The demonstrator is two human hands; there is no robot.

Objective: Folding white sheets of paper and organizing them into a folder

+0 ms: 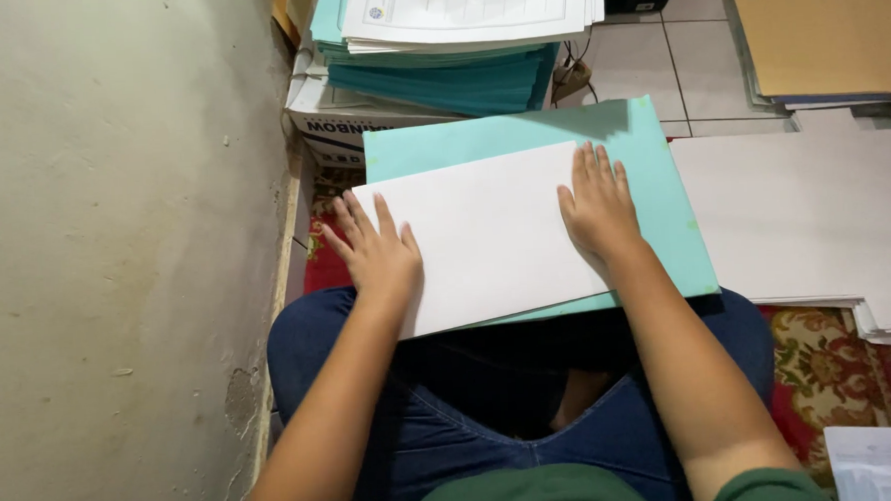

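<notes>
White paper sheet (490, 241) lies on teal folder (653, 186) across the lap. Left hand (378, 255) and right hand (598, 209) press flat, fingers spread, gripping nothing. Sheet looks light, floppy, probably slides easily; best pinched at the edge beyond the fingertips.

A rough, pale plastered wall (115, 245) fills the left side, marked with small chips and a cracked patch low down near its foot. The floor (703, 69) is laid in light square tiles with dark grout lines, seen at the top right. A red patterned rug (831, 364) with cream and gold floral figures covers the floor at the lower right, and a strip of it shows again along the wall's base. A narrow pale edge, perhaps a skirting or a board, runs where wall meets floor. The light is soft and even, with faint shadows falling toward the top.
</notes>
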